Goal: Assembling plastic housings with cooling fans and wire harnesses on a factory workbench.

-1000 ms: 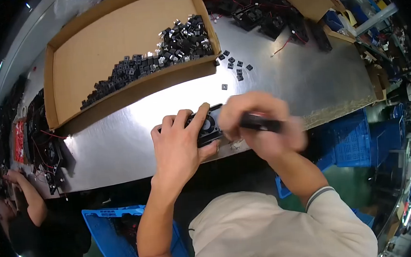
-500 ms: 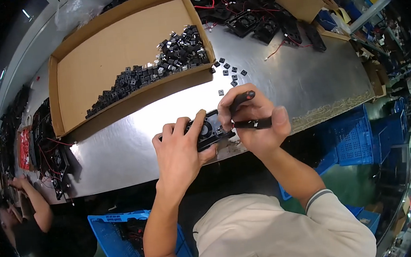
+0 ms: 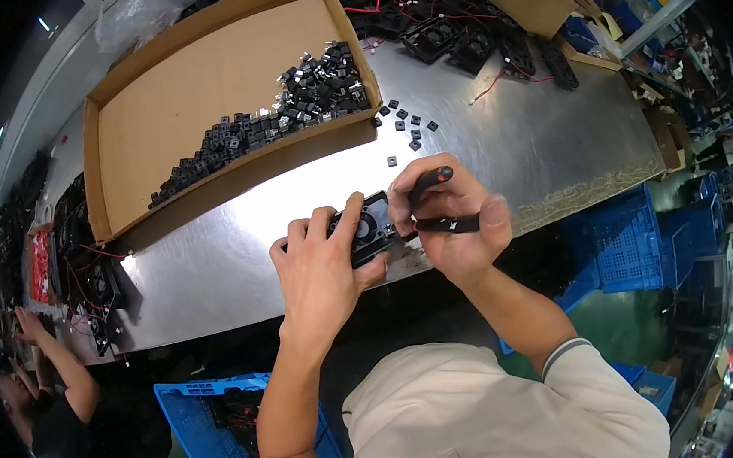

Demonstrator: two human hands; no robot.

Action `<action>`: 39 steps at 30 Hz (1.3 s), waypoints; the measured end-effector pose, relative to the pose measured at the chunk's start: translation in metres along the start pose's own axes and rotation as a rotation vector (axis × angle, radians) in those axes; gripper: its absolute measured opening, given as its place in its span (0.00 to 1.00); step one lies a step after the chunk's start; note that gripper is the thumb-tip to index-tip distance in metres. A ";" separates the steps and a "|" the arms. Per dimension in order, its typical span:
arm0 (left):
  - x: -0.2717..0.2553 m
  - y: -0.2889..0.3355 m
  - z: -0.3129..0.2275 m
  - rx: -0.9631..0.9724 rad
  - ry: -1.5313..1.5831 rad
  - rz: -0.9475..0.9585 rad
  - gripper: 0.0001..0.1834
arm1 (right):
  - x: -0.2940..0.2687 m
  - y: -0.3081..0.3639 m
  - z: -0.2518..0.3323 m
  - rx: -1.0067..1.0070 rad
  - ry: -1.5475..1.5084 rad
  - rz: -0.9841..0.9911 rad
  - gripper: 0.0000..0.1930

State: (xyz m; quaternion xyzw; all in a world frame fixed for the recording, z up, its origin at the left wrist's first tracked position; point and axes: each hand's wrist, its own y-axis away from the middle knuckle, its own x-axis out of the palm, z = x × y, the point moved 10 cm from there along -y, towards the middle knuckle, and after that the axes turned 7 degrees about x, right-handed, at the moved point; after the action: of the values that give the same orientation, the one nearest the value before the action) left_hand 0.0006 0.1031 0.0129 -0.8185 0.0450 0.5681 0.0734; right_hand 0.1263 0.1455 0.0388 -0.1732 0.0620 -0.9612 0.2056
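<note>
Turned and steadied since a second ago, the right hand point(image 3: 461, 252), in the head view, grasps a plier-like tool point(image 3: 454, 225) at 3 o'clock of a black fan unit point(image 3: 366, 229), gripped by the left hand point(image 3: 313, 263) on the metal bench point(image 3: 541, 155). Work appears under way, unfinished; black squares point(image 3: 402, 126) lie loose at 1 o'clock. Fingers hide any contact.

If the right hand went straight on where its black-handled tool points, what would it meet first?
Likely the black rectangular plastic fan frame in the left hand, though depth is unclear.
</note>
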 end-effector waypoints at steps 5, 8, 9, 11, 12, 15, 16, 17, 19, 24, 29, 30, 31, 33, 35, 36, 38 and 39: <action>-0.001 0.002 -0.001 0.008 -0.005 -0.014 0.39 | 0.000 0.002 -0.001 -0.001 0.021 -0.010 0.48; 0.000 0.001 0.000 0.002 -0.002 -0.005 0.39 | 0.003 0.003 0.001 -0.002 0.084 -0.011 0.49; 0.001 0.001 0.000 -0.003 -0.006 0.005 0.39 | 0.003 0.003 0.000 0.000 0.085 -0.013 0.49; 0.001 0.000 0.000 -0.003 0.009 0.007 0.39 | -0.001 0.004 0.000 -0.012 0.101 -0.057 0.50; 0.001 0.000 0.000 -0.004 0.022 0.008 0.38 | -0.001 0.004 0.000 -0.010 0.102 -0.059 0.50; 0.002 -0.003 0.002 -0.010 0.030 0.036 0.38 | 0.000 0.002 0.000 0.039 0.109 -0.072 0.52; 0.002 -0.003 0.004 -0.010 0.030 0.038 0.38 | 0.001 0.002 -0.001 0.069 0.118 -0.066 0.52; 0.002 -0.003 0.004 0.008 0.038 0.024 0.39 | 0.002 0.002 -0.004 0.100 0.127 -0.060 0.52; 0.003 -0.003 0.007 0.026 0.045 0.012 0.39 | -0.001 0.001 -0.004 0.083 0.126 -0.028 0.52; 0.005 -0.030 0.015 0.277 0.134 0.110 0.42 | 0.027 -0.003 0.004 -0.080 0.229 0.364 0.45; 0.018 -0.075 0.000 0.670 0.241 0.379 0.39 | 0.067 -0.017 0.007 0.027 0.091 0.809 0.42; 0.020 -0.077 -0.002 0.706 0.228 0.420 0.38 | 0.068 -0.020 0.009 0.016 0.084 0.808 0.42; 0.023 -0.078 -0.007 0.752 0.220 0.462 0.37 | 0.064 -0.024 0.006 0.058 0.091 0.779 0.43; 0.022 -0.073 -0.006 0.709 0.202 0.452 0.36 | 0.059 -0.024 -0.001 0.092 0.096 0.757 0.46; 0.018 -0.069 0.002 0.629 0.166 0.400 0.35 | 0.057 -0.025 -0.001 0.095 0.092 0.683 0.47; 0.022 -0.061 0.003 0.642 0.160 0.402 0.35 | 0.052 -0.027 -0.001 0.109 0.086 0.617 0.48; 0.015 -0.060 0.018 0.487 0.082 0.219 0.36 | 0.043 -0.025 0.000 0.138 0.126 0.587 0.49; 0.015 -0.056 0.018 0.441 0.078 0.214 0.37 | 0.028 -0.030 0.000 0.161 0.111 0.412 0.49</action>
State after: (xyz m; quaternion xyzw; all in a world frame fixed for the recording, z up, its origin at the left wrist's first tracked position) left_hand -0.0018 0.1615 -0.0033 -0.7945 0.2571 0.5171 0.1877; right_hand 0.0911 0.1606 0.0532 -0.0867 0.0303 -0.9087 0.4071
